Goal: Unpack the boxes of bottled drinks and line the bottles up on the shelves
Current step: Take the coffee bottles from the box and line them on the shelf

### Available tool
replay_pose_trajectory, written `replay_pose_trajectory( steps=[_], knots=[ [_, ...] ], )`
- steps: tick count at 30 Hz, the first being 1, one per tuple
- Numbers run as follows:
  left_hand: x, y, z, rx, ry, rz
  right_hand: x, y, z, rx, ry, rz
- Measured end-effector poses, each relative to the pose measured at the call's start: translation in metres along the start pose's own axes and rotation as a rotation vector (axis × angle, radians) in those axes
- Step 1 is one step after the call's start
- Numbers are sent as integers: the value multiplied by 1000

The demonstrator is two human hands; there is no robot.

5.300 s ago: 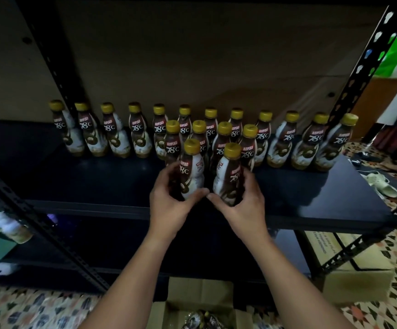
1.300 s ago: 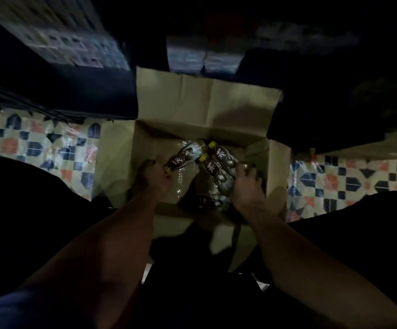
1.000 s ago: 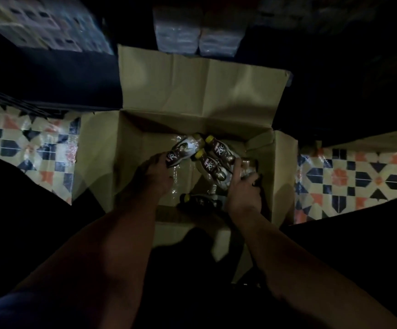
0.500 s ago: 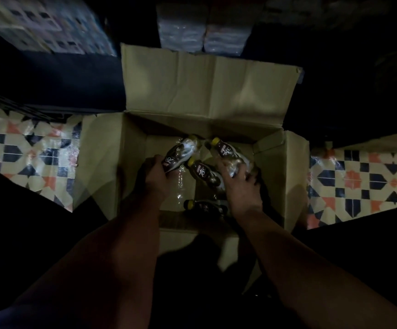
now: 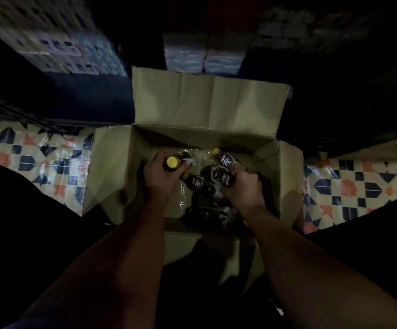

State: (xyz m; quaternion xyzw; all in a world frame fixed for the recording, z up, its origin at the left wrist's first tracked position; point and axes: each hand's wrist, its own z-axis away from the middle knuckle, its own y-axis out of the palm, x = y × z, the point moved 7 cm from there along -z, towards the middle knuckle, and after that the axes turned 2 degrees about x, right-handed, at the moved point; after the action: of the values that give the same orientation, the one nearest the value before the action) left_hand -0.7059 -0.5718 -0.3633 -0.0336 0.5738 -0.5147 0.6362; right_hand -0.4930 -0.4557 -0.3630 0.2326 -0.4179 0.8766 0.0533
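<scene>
both forearms were bare from the fingers back to past the elbows; behind the left hand (image 5: 160, 179), a dark blue sleeve edge (image 5: 14, 325) showed.

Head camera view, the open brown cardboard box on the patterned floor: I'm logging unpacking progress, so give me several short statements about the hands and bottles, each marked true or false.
1. The left hand has its grip round a dark brown yellow-capped bottle turned cap-up toward the camera. True.
2. The right hand is open and holds nothing. False: it grips a brown bottle with a white and pink label.
3. The open brown cardboard box holds no more bottles. False: at least one loose yellow-capped bottle lies between the hands.
4. The box stands on a patterned tile floor. True.
5. The box flaps are closed. False: they are folded open.
</scene>
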Motion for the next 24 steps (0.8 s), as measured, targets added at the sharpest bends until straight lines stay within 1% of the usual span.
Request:
replay_pose_trajectory(
  steps=[2,4,6,8,10,12,14,18,22,24],
  knots=[
    [-6,-5,0,-43,29,-37,0,-4,3,-40,4,-77],
    [-8,-4,-2,-21,18,-10,2,-7,3,-78,13,-163],
    [-12,3,-8,14,33,21,8,-8,2,-101,-12,-168],
    [-16,15,-14,91,37,55,13,-5,-1,-98,-33,-147],
    [-23,29,-15,211,56,62,15,2,-6,-96,-58,-127],
    [-25,39,-16,275,101,16,16,8,-11,-92,-53,-137],
    [-22,45,-17,275,133,-55,18,12,-18,-81,-42,-158],
    [-7,47,-20,301,105,-152,27,20,-27,-26,-82,-116],
    [2,47,-21,342,93,-126,23,30,-31,3,-115,-72],
    [2,47,-22,345,84,-128,20,32,-34,8,-131,-98]
  ],
)
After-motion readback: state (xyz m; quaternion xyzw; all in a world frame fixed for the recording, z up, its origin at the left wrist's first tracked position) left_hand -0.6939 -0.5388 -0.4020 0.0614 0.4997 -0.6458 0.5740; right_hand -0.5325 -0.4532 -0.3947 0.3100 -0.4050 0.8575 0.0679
